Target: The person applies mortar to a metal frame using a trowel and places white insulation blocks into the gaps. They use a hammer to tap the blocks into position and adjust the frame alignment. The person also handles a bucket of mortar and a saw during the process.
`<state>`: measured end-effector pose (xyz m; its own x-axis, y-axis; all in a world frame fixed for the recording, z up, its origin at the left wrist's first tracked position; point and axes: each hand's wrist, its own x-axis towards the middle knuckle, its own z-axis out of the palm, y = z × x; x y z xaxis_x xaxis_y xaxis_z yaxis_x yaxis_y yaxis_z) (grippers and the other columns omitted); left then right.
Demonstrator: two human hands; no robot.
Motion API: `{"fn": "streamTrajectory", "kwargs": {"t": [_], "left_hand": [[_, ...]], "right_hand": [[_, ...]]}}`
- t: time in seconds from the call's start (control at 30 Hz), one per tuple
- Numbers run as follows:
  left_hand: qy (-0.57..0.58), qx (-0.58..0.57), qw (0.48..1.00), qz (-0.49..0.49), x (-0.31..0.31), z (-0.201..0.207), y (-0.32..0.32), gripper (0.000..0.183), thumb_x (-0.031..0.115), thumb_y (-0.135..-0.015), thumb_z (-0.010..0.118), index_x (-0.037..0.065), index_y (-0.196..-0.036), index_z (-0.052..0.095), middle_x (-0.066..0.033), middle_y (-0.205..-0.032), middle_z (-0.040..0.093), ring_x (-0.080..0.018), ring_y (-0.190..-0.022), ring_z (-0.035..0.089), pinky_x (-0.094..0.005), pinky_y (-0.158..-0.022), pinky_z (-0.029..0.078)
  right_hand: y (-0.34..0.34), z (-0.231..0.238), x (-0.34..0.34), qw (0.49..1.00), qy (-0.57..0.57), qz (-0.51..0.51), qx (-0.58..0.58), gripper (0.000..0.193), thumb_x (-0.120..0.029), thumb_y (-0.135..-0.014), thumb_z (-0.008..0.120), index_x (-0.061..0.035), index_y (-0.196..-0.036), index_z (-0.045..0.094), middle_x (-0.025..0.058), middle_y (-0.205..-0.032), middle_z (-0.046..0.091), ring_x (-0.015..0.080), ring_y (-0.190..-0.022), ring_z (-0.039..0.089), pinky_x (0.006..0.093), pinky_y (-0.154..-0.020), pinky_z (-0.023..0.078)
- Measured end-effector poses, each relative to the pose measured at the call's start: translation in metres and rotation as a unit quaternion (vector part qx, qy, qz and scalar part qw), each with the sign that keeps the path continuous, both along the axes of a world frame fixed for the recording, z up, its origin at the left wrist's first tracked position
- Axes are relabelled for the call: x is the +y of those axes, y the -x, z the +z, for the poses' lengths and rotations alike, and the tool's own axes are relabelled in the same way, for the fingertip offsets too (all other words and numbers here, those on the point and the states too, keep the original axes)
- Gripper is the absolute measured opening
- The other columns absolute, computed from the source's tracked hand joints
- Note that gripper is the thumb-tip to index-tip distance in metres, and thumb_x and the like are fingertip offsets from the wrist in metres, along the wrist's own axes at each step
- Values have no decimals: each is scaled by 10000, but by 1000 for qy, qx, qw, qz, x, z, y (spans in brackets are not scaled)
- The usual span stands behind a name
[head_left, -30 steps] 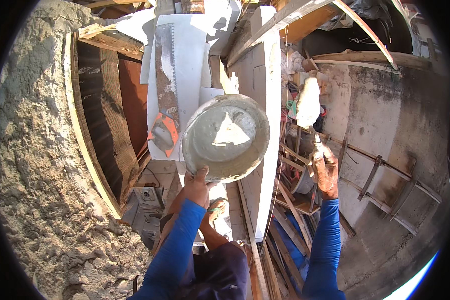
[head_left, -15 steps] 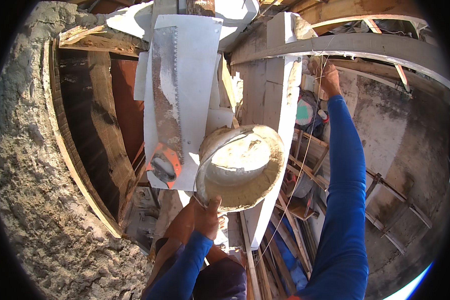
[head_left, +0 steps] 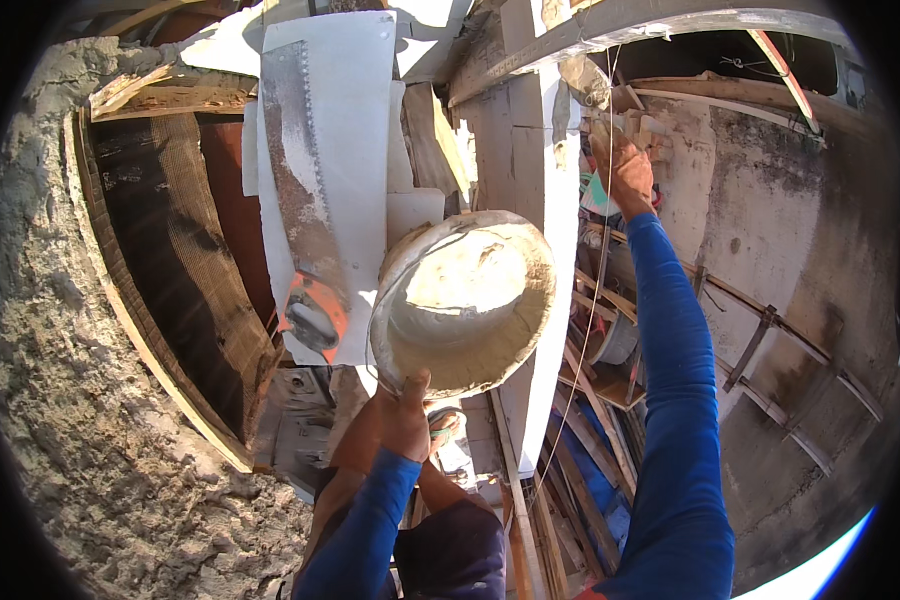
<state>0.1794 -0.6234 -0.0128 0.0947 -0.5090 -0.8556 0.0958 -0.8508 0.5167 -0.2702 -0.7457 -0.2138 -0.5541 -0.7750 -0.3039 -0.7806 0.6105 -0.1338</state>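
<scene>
Below the middle, my left hand (head_left: 407,425) grips the near rim of a round, mortar-crusted bucket (head_left: 415,350), thumb on top. The bucket's mouth faces up, and pale mortar (head_left: 470,275) in it is brightly lit. My right hand (head_left: 625,172) reaches far out to the right side of a narrow, pale block wall (head_left: 535,330). Its fingers are curled, but what they hold, if anything, I cannot make out. A thin string (head_left: 600,270) runs down close to that hand. Left of the bucket, a handsaw (head_left: 315,290) with an orange handle lies on a white board (head_left: 360,110).
A rough mortared wall (head_left: 60,330) rises at the left, beside a wood-framed opening (head_left: 150,230). A long beam (head_left: 660,25) crosses the upper right. Lower down, timber lengths (head_left: 580,500) lie right of the block wall. A wooden ladder (head_left: 780,430) is at the right.
My right hand has come down and nearer, from beside the beam to below it. The view has shifted, so the saw, board and beam sit higher. My left hand still grips the bucket.
</scene>
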Motion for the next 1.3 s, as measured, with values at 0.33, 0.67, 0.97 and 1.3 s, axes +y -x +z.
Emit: {"fn": "streamTrajectory", "kwargs": {"t": [0.33, 0.67, 0.97, 1.3], "left_hand": [[-47, 13, 998, 26, 15, 9, 8, 524, 178, -886, 689, 98, -1359, 478, -28, -1249, 557, -149, -1121, 538, -442, -959, 502], [-30, 22, 999, -27, 37, 7, 7, 495, 171, -892, 686, 105, -1343, 493, -29, -1211, 582, -161, -1111, 560, -454, -957, 509], [11, 15, 998, -54, 77, -12, -28, 392, 160, -908, 699, 37, -1257, 569, -58, -1179, 636, -148, -1031, 610, -322, -863, 517], [27, -43, 979, -197, 111, -11, -46, 533, 148, -940, 655, 5, -1410, 449, -145, -1292, 587, -234, -1115, 603, -379, -899, 542]], "right_hand": [[-70, 66, 37, 1000, 13, -8, -18, 499, -490, -976, 529, -224, -1398, 568, 141, -1338, 634, 385, -1140, 650, 466, -976, 527], [-83, 63, 132, 998, -19, -35, -55, 522, -445, -986, 563, -149, -1417, 549, 193, -1342, 624, 408, -1200, 612, 485, -1038, 488], [-161, 283, 268, 959, 130, -16, -252, 335, -186, -991, 654, -5, -1272, 629, 136, -1009, 737, 162, -897, 684, 332, -814, 546], [-287, 187, 372, 967, -20, 148, -204, 385, -356, -962, 642, -175, -1300, 632, 160, -1086, 725, 367, -1029, 692, 466, -882, 544]]}}
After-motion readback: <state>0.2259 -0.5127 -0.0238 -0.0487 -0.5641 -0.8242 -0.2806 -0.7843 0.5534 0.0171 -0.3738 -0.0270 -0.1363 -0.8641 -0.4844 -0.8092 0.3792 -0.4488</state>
